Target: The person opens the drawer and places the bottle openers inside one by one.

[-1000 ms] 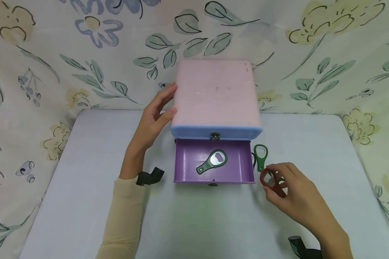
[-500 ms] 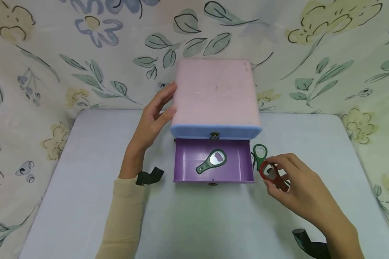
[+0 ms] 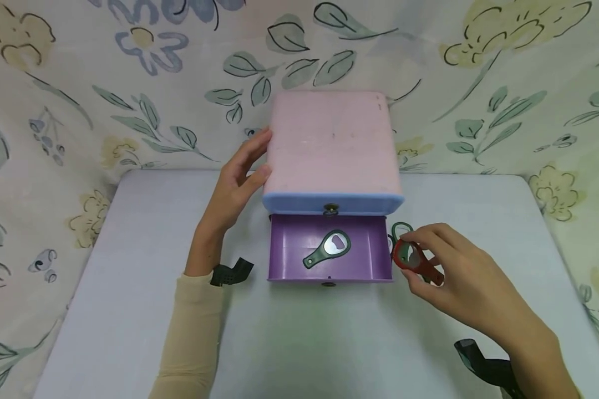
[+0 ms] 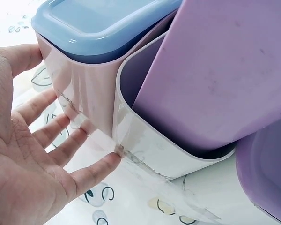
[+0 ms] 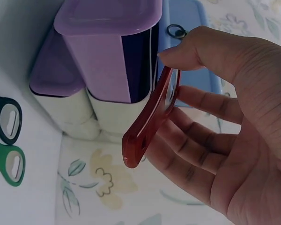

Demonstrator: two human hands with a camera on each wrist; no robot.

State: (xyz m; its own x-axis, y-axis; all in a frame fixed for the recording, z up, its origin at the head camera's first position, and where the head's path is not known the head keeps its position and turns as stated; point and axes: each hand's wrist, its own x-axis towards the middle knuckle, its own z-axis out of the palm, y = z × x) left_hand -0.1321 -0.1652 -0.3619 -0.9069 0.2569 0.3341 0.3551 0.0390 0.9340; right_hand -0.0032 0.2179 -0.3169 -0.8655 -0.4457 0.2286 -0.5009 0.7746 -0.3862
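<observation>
Red opener (image 5: 151,121) is held near purple drawer (image 3: 366,257) containing green opener (image 3: 327,247).

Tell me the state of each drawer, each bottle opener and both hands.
Upper purple drawer: pulled out
Blue drawer: looks closed
Lower purple drawer: looks closed
Red bottle opener: held, tilted
Bottle opener in drawer: untouched
Two other bottle openers: on the table
Left hand: touching the cabinet
Right hand: pinching the red bottle opener
</observation>
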